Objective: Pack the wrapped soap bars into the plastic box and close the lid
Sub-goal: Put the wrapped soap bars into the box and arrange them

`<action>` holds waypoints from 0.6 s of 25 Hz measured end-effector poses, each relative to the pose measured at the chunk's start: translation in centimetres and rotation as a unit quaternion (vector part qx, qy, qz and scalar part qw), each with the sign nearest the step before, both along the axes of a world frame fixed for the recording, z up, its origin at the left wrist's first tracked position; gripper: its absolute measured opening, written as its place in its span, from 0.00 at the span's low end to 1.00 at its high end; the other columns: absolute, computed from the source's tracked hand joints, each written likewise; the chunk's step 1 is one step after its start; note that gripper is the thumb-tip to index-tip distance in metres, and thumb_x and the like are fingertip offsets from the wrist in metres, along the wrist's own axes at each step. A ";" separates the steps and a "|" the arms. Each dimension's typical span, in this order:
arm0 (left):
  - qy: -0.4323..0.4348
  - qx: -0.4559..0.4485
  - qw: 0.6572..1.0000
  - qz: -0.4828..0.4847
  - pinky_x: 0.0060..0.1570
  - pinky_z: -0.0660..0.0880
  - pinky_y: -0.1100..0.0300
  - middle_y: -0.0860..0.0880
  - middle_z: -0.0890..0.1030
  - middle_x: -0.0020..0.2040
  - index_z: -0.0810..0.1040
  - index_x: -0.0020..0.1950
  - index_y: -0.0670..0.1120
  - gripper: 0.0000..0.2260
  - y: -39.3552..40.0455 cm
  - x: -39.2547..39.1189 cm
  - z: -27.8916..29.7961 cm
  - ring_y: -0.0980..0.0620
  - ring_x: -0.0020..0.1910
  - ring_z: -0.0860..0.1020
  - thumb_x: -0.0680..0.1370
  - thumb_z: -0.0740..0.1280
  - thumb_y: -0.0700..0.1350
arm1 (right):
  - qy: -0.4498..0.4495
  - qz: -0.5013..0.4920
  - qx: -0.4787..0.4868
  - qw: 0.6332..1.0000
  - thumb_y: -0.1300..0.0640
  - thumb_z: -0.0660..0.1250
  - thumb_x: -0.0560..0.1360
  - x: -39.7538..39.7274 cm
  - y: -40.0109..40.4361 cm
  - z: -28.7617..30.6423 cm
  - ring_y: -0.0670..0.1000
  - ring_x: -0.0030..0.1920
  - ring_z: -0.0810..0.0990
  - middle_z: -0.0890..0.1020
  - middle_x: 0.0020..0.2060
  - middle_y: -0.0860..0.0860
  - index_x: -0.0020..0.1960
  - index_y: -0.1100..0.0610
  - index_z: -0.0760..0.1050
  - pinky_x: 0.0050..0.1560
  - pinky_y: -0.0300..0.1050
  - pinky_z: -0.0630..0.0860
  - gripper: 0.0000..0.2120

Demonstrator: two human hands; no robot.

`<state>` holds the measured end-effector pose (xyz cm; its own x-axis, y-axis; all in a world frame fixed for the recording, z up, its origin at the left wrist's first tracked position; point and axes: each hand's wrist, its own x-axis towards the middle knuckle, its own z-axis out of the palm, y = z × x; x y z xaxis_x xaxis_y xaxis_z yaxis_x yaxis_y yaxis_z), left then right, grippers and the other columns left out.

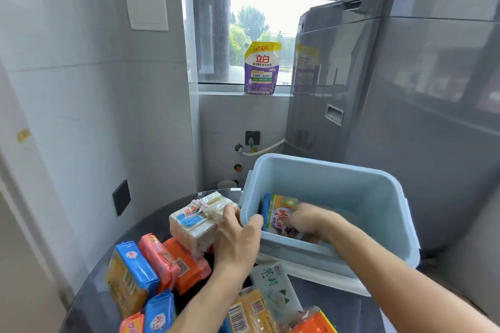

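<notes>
Inside the plastic box (351,192), my right grip (311,220) closes on a wrapped soap bar (278,213); left grip (238,235) clamps the rim.

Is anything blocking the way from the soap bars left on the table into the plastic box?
Nothing visible does. The plastic box is open-topped, tilted toward the person, mostly empty. The left hand grips its near-left rim; the right hand is inside, on a wrapped bar. No lid covers the opening.
</notes>
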<state>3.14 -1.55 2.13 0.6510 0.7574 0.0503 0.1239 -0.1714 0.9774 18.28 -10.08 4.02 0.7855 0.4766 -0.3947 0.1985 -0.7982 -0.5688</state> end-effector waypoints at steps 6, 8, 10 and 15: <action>0.006 -0.004 1.000 -0.009 0.38 0.77 0.55 0.51 0.80 0.42 0.73 0.47 0.50 0.14 0.2 0.0 0.2 0.53 0.40 0.79 0.65 0.63 0.54 | -0.115 0.126 -0.138 0.976 0.46 0.60 0.81 1.3 0.8 -0.2 0.56 0.59 0.79 0.79 0.63 0.55 0.67 0.55 0.74 0.58 0.48 0.75 0.20; 0.033 -0.018 0.999 0.003 0.35 0.76 0.55 0.50 0.79 0.40 0.74 0.45 0.48 0.14 0.4 0.2 0.8 0.51 0.38 0.78 0.63 0.64 0.53 | -0.096 0.126 -0.127 0.979 0.45 0.63 0.78 1.3 0.5 0.1 0.55 0.55 0.80 0.82 0.59 0.54 0.64 0.54 0.77 0.55 0.47 0.77 0.19; 0.065 -0.046 0.997 0.023 0.37 0.76 0.51 0.47 0.79 0.39 0.73 0.40 0.47 0.12 1.8 0.5 1.8 0.47 0.37 0.77 0.61 0.64 0.51 | -0.078 0.108 -0.093 0.987 0.44 0.65 0.75 0.9 0.0 1.7 0.53 0.42 0.84 0.86 0.46 0.52 0.54 0.56 0.80 0.42 0.45 0.80 0.17; 0.086 -0.061 0.993 -0.050 0.50 0.80 0.41 0.43 0.86 0.45 0.78 0.44 0.45 0.16 4.5 0.2 2.7 0.38 0.48 0.84 0.64 0.68 0.54 | -0.237 0.077 0.012 0.968 0.42 0.61 0.75 -1.8 -2.2 3.8 0.56 0.40 0.81 0.83 0.36 0.48 0.43 0.52 0.80 0.39 0.46 0.75 0.16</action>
